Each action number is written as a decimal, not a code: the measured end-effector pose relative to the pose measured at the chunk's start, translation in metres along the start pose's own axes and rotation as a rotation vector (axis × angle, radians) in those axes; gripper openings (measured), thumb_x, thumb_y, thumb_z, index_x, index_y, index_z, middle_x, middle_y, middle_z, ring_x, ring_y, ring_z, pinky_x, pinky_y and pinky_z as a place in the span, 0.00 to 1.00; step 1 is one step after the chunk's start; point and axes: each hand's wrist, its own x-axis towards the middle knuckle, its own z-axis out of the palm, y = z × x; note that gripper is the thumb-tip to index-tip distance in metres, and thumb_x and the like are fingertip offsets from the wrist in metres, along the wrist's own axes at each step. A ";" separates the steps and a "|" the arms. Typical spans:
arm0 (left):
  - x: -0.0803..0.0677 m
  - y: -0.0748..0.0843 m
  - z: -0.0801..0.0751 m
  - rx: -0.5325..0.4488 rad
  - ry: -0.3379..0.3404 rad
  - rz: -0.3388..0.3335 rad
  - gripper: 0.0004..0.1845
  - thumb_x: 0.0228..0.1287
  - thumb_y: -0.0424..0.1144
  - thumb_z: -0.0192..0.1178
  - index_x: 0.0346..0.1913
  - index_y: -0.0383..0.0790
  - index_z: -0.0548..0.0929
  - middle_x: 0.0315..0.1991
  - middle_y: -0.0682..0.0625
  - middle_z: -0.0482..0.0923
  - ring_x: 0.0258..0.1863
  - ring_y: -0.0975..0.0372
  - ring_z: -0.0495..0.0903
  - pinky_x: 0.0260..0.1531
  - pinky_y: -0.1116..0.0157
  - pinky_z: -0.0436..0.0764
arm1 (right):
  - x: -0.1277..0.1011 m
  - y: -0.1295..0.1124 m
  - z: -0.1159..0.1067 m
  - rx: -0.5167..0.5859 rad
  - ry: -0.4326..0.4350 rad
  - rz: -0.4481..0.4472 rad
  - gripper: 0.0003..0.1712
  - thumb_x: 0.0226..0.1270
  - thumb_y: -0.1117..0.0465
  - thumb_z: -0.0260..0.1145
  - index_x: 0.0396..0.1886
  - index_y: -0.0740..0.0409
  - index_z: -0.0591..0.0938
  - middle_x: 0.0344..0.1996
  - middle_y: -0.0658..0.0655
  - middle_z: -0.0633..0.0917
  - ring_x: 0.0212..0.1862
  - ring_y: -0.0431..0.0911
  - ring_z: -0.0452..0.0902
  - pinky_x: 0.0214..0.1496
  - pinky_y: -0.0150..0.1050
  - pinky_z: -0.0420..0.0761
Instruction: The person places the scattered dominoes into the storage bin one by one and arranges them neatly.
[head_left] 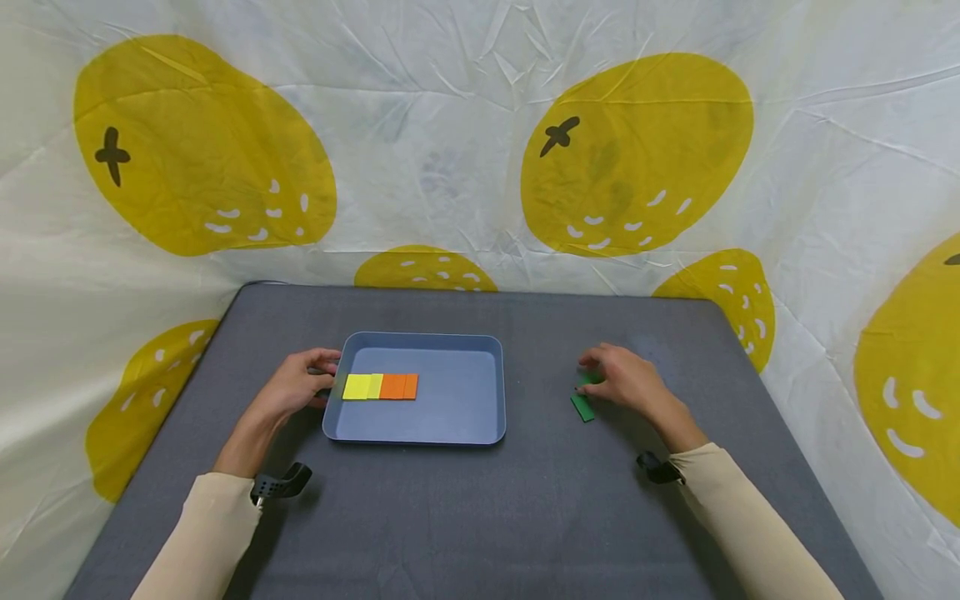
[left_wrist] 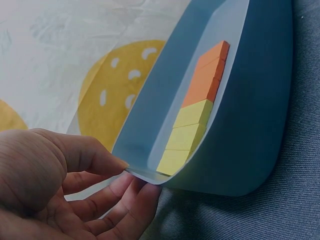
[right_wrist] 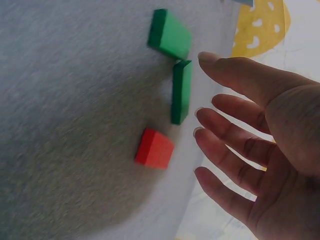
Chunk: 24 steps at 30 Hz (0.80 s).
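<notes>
Table (head_left: 540, 517) bears two green blocks (right_wrist: 172, 37), one red block (right_wrist: 157, 151).

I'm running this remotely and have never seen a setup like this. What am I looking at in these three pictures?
There's no machine here: a person works barehanded. The wide picture comes from a camera worn on the head, looking forward and down; the other two come from wrist cameras, each watching that side's work. On the grey table sits a blue tray with yellow blocks and orange blocks in a row inside. The left hand pinches the tray at one end. The right hand has nothing in its grip and hovers near two green blocks and a red block.
</notes>
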 end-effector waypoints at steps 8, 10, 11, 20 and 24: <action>0.000 -0.001 0.000 0.004 -0.002 -0.002 0.27 0.73 0.30 0.53 0.74 0.32 0.66 0.61 0.32 0.70 0.54 0.43 0.75 0.44 0.51 0.87 | -0.008 0.008 0.005 -0.048 0.025 0.003 0.23 0.52 0.54 0.81 0.47 0.58 0.87 0.42 0.55 0.85 0.42 0.49 0.81 0.41 0.53 0.82; 0.000 -0.001 0.000 0.005 -0.004 0.000 0.27 0.73 0.30 0.52 0.74 0.32 0.66 0.61 0.31 0.70 0.54 0.43 0.75 0.44 0.51 0.87 | -0.008 0.008 0.006 -0.047 0.025 0.009 0.22 0.53 0.54 0.81 0.46 0.57 0.87 0.42 0.55 0.85 0.42 0.48 0.81 0.40 0.52 0.82; 0.000 -0.001 0.000 0.004 -0.004 0.001 0.27 0.73 0.30 0.52 0.74 0.32 0.66 0.61 0.31 0.70 0.54 0.43 0.75 0.44 0.52 0.87 | -0.007 0.009 0.007 -0.046 0.024 0.013 0.22 0.53 0.54 0.81 0.46 0.57 0.87 0.43 0.55 0.85 0.41 0.48 0.81 0.40 0.52 0.82; 0.001 -0.001 -0.001 0.016 -0.007 -0.002 0.27 0.73 0.30 0.53 0.74 0.32 0.66 0.61 0.31 0.70 0.54 0.43 0.75 0.43 0.53 0.87 | -0.004 0.011 0.008 -0.039 0.000 -0.008 0.21 0.54 0.57 0.79 0.47 0.59 0.87 0.44 0.56 0.85 0.44 0.50 0.81 0.43 0.53 0.82; 0.001 -0.001 -0.001 0.013 -0.005 0.003 0.28 0.73 0.30 0.53 0.74 0.31 0.66 0.61 0.31 0.70 0.53 0.43 0.75 0.42 0.52 0.87 | -0.004 0.011 0.009 -0.048 0.009 -0.018 0.22 0.53 0.56 0.80 0.48 0.59 0.87 0.44 0.56 0.85 0.46 0.53 0.80 0.45 0.56 0.82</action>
